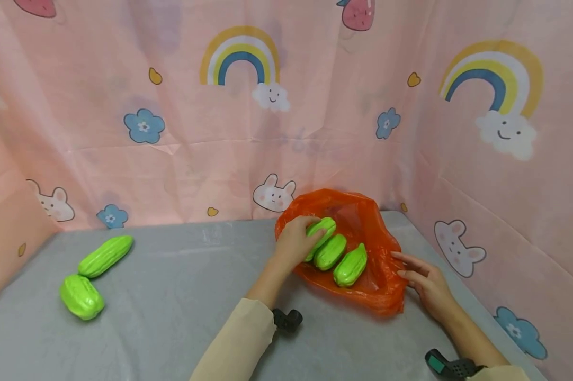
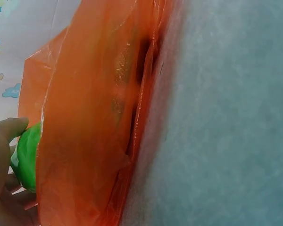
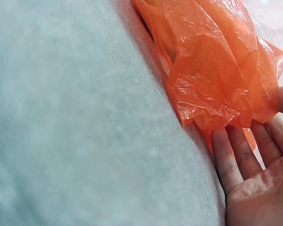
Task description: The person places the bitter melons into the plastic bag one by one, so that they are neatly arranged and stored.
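My left hand [image 1: 296, 241] grips a bright green ridged gourd [image 1: 325, 228] inside the mouth of an orange plastic bag [image 1: 382, 296]. Two more such gourds, a middle one [image 1: 330, 252] and a right one [image 1: 350, 266], lie beside it in the bag. In the left wrist view the gourd [image 2: 28, 155] shows between thumb and fingers, partly behind the bag's wall. At the bag's right edge, my right hand [image 1: 429, 288] holds the rim. The right wrist view has the fingers [image 3: 245, 157] reaching behind the crumpled plastic, their tips hidden, and the thumb beside it.
On the left of the grey table [image 1: 181, 296] lie a long green gourd [image 1: 106, 256] and a shorter, thicker one [image 1: 81, 297], nearly touching. A pink printed curtain [image 1: 315, 132] hangs behind the table and along its sides.
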A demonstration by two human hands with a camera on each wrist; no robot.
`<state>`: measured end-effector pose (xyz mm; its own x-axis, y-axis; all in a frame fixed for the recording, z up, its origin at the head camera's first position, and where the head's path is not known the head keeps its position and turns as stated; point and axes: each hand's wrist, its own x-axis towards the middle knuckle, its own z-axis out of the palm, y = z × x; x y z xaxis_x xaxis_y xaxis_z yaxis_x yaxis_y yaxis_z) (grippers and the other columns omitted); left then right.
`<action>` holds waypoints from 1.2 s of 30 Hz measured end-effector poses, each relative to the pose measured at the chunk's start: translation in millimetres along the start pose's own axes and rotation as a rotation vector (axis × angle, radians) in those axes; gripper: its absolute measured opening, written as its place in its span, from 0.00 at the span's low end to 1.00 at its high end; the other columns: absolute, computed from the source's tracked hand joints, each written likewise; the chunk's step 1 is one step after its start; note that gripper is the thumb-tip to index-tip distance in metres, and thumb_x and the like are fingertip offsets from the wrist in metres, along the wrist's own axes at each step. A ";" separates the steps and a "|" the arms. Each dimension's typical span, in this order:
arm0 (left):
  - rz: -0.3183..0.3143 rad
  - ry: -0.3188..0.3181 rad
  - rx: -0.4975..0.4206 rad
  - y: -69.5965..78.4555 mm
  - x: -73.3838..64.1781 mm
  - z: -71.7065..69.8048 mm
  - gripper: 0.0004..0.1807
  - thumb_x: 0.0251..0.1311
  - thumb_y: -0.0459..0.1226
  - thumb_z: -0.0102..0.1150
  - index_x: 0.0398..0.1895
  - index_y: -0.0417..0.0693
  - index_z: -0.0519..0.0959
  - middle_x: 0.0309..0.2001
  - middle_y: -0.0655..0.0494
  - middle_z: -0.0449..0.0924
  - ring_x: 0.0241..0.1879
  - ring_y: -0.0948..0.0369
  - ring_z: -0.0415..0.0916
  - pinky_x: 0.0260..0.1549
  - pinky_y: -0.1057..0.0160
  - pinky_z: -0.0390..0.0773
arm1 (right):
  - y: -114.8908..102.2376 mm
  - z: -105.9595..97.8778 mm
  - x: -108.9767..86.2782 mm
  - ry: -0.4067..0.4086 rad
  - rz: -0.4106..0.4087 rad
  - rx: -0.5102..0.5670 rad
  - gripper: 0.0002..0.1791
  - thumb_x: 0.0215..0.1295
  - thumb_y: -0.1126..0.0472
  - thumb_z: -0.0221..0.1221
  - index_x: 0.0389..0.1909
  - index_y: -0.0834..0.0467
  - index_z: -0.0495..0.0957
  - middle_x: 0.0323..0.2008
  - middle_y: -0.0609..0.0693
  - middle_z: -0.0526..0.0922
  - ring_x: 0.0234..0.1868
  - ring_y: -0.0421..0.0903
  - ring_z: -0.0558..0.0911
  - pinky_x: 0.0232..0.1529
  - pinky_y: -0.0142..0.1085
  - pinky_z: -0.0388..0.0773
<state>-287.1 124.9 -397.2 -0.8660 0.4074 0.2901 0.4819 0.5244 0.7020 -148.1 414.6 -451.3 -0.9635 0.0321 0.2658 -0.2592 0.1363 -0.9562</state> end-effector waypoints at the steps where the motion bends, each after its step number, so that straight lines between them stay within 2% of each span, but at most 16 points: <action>1: -0.003 -0.008 0.008 0.5 -0.3 -0.2 0.21 0.69 0.51 0.59 0.59 0.53 0.83 0.58 0.56 0.84 0.61 0.56 0.79 0.64 0.54 0.76 | -0.1 -0.1 0.0 -0.002 -0.001 0.000 0.21 0.73 0.71 0.50 0.63 0.60 0.78 0.53 0.33 0.85 0.49 0.31 0.84 0.45 0.27 0.84; 8: -0.020 -0.053 0.046 1.7 -2.3 -1.6 0.24 0.70 0.55 0.56 0.61 0.55 0.81 0.61 0.56 0.82 0.64 0.56 0.77 0.65 0.52 0.76 | 0.1 -0.8 -0.1 -0.004 0.005 0.006 0.21 0.73 0.71 0.50 0.63 0.60 0.78 0.52 0.33 0.85 0.49 0.31 0.84 0.46 0.26 0.83; 13: 0.009 -0.034 0.110 3.5 -2.7 -5.9 0.25 0.67 0.56 0.59 0.61 0.55 0.81 0.60 0.56 0.82 0.62 0.55 0.78 0.63 0.51 0.77 | 0.6 -1.2 -0.5 -0.005 0.012 0.010 0.21 0.73 0.70 0.50 0.63 0.60 0.78 0.52 0.33 0.85 0.49 0.31 0.84 0.46 0.27 0.83; 16: 0.001 -0.029 0.141 6.6 -2.9 -10.3 0.27 0.64 0.58 0.59 0.61 0.56 0.81 0.60 0.58 0.83 0.60 0.55 0.78 0.62 0.50 0.77 | 0.8 -1.5 -0.5 -0.005 0.019 0.005 0.20 0.73 0.70 0.50 0.63 0.60 0.78 0.52 0.33 0.85 0.49 0.31 0.84 0.46 0.27 0.83; 22: 0.003 -0.139 0.212 13.4 -4.7 -15.2 0.32 0.57 0.58 0.66 0.63 0.58 0.79 0.58 0.60 0.82 0.55 0.57 0.79 0.57 0.50 0.79 | -0.1 -2.2 0.1 0.005 0.041 -0.005 0.20 0.74 0.68 0.51 0.64 0.59 0.78 0.52 0.32 0.85 0.49 0.31 0.84 0.46 0.27 0.83; 25: 0.014 -0.167 0.268 14.4 -5.2 -13.9 0.32 0.55 0.56 0.69 0.63 0.59 0.79 0.59 0.59 0.81 0.53 0.57 0.79 0.55 0.52 0.80 | -1.6 -1.5 0.1 0.011 0.053 -0.012 0.20 0.74 0.68 0.51 0.64 0.59 0.78 0.52 0.31 0.84 0.48 0.31 0.83 0.46 0.27 0.83; 28: 0.013 -0.152 0.284 13.3 -4.3 -12.1 0.30 0.58 0.53 0.69 0.63 0.58 0.79 0.60 0.57 0.81 0.53 0.56 0.80 0.55 0.51 0.81 | -2.7 -0.3 -0.1 0.012 0.050 -0.012 0.20 0.74 0.68 0.51 0.63 0.59 0.78 0.52 0.31 0.84 0.48 0.31 0.83 0.45 0.27 0.83; 36: 0.006 -0.045 0.238 10.9 -4.9 -4.3 0.25 0.61 0.51 0.68 0.61 0.57 0.81 0.57 0.57 0.83 0.53 0.56 0.81 0.53 0.53 0.81 | -1.8 -0.3 0.5 0.011 0.035 -0.009 0.20 0.74 0.69 0.51 0.63 0.59 0.79 0.51 0.31 0.85 0.48 0.31 0.83 0.45 0.26 0.83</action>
<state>-278.2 125.4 -388.2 -0.8586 0.4411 0.2612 0.5097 0.6808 0.5260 -148.0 414.7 -449.4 -0.9711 0.0475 0.2339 -0.2251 0.1434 -0.9637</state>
